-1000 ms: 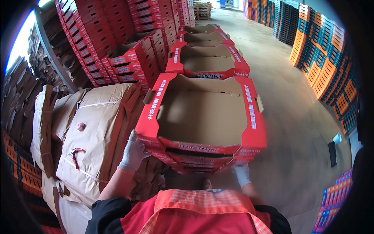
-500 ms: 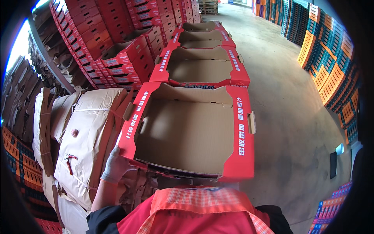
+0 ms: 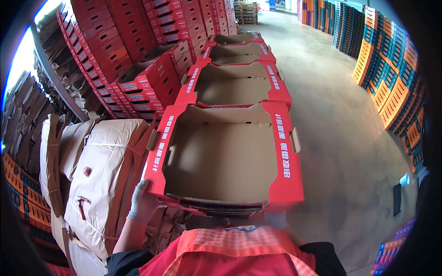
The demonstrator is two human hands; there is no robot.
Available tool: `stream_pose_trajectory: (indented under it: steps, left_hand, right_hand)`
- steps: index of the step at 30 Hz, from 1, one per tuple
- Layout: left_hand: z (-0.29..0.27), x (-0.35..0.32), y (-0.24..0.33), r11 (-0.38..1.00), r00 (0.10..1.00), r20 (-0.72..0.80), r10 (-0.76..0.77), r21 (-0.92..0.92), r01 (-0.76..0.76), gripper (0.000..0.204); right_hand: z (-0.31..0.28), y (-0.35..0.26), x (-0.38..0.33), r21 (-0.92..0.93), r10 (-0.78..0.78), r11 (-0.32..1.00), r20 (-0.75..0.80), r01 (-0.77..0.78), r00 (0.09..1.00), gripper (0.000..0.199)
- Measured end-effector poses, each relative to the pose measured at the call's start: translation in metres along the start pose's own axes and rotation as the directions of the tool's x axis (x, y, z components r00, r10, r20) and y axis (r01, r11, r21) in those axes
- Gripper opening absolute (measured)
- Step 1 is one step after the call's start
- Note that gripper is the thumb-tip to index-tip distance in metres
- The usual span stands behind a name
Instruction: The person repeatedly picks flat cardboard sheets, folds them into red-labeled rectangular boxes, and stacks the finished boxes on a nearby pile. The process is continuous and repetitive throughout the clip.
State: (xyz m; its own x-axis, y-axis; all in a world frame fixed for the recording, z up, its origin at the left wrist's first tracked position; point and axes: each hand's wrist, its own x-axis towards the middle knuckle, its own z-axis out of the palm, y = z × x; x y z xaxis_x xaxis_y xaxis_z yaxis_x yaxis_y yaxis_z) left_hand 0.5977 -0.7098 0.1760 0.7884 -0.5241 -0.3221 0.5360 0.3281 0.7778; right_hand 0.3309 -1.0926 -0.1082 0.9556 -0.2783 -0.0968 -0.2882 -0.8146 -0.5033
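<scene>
A red open-topped cardboard tray box (image 3: pixel 290 184), brown inside with white printing on its rims, lies right in front of me. Edges of more cardboard show under its near side, as in a stack. My left hand (image 3: pixel 142 202), in a whitish glove, holds the near left corner, thumb against the side and fingers hidden beneath. My right hand (image 3: pixel 277 221) is under the near right corner, smeared by motion, its fingers hard to make out. Beyond stands a second red box (image 3: pixel 278 94), its near rim against the far side of the nearest one.
More open red boxes (image 3: pixel 209 54) run away in a row. Tall stacks of red boxes (image 3: pixel 99 41) stand left. Beside me, a paper-wrapped bundle (image 3: pixel 103 170) carries red-handled pliers or cutters (image 3: pixel 81 207). Orange and green stacks (image 3: pixel 386 69) line the right, past the concrete floor (image 3: pixel 331 152).
My right hand has come into view at the near right corner. The boxes and surroundings sit slightly lower in the picture. My left hand stays on its corner.
</scene>
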Motion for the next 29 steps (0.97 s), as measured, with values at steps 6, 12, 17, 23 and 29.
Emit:
stream_pose_trajectory:
  steps: [6, 12, 17, 23, 29]
  left_hand:
    - [0.015, 0.086, 0.017, 0.999, 0.999, -0.042, -0.01, 0.044, 0.012, 0.034]
    - [0.045, 0.192, 0.038, 0.999, 0.98, -0.196, 0.043, 0.042, -0.035, 0.049]
    - [0.064, 0.271, 0.065, 0.997, 0.992, -0.119, 0.035, 0.066, -0.027, 0.051]
    - [0.053, 0.31, 0.08, 0.983, 0.992, 0.052, 0.118, 0.138, -0.124, 0.045]
    - [0.052, 0.276, 0.069, 0.996, 1.0, -0.017, 0.004, 0.092, -0.003, 0.052]
  right_hand:
    - [-0.031, 0.002, 0.083, 0.945, 0.517, 0.218, 0.1, -0.244, 0.85, 0.006]
    - [-0.077, 0.01, 0.192, 0.961, 0.491, -0.127, 0.275, -0.244, 0.826, 0.019]
    - [-0.093, 0.006, 0.269, 0.95, 0.648, 0.154, 0.111, -0.272, 0.754, 0.021]
    - [-0.088, 0.03, 0.317, 0.954, 0.568, 0.188, 0.089, -0.234, 0.818, 0.016]
    - [-0.064, 0.057, 0.272, 0.791, 0.619, 0.389, 0.155, -0.472, 0.77, 0.017]
